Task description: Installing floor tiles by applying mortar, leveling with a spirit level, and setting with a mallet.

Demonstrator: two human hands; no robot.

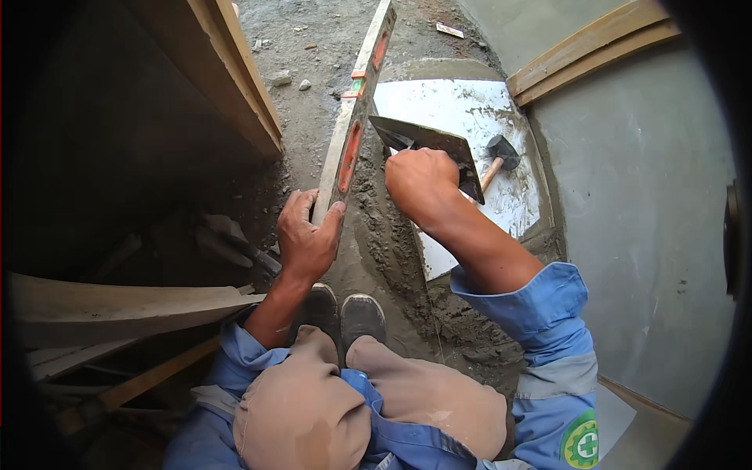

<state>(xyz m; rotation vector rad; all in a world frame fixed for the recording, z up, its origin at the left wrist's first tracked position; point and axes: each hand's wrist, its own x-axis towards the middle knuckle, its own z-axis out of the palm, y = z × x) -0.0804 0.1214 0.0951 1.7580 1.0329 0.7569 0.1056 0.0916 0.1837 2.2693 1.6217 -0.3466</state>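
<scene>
My left hand (307, 239) is closed around the near end of a long spirit level (352, 121) with red-edged slots and a green vial. The level points away from me, to the left of a large white tile (462, 106). My right hand (423, 176) grips a flat rectangular plastering trowel (448, 142) over the tile; my fist hides its handle. Beside the trowel, a rubber mallet (503, 151) with a black head and wooden handle rests on the mortar-smeared tile.
Wet mortar (399, 235) lies along the tile's left edge, with a thin string (435, 313) crossing it nearby. A grey wall (634, 196) with a wooden strip (591, 48) stands right. Wooden boards (117, 309) and a wooden frame (235, 66) crowd the left. My shoes (363, 317) are close below.
</scene>
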